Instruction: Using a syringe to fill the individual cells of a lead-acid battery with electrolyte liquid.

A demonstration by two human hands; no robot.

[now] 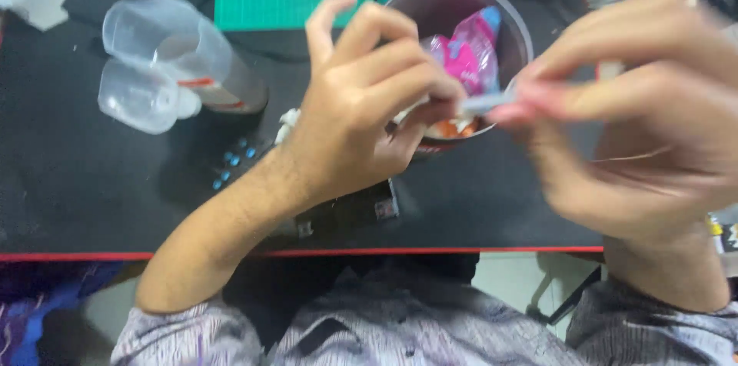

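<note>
over the dark cup (520,28), the left hand (361,104) and right hand (638,128) both pinch a small pale sachet (486,101) at the cup's near rim. it looks light, thin, limp and slippery; best gripped at its edges. a pink packet (473,51) sits inside the cup.

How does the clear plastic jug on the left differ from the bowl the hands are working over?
The clear jug lies tipped on its side; the dark round bowl stands upright. The jug is see-through and looks empty; the bowl is opaque and holds a pink packet. The left hand and right hand meet over the bowl; the jug lies untouched. Both rest on the black desk.
</note>
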